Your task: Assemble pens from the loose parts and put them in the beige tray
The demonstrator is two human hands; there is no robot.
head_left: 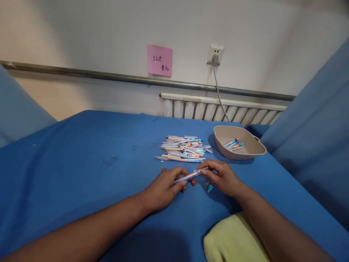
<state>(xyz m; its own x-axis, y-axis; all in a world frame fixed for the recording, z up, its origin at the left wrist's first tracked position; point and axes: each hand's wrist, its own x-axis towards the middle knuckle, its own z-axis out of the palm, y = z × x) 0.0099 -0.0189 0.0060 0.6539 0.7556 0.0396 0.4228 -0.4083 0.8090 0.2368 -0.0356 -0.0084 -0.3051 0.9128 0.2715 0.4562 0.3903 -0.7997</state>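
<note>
A blue cloth spreads beneath the work, with a beige basin at its right holding several pens. Left of the basin lies a pile of pens, just beyond the hands. The left hand curls its fingers around one end of a single pen; the right hand, nearer the basin, pinches the other. The pen's long axis bridges them, slanting away rightward. Below are small brown and turquoise pieces.

The pen pile lies left of the basin.
</note>
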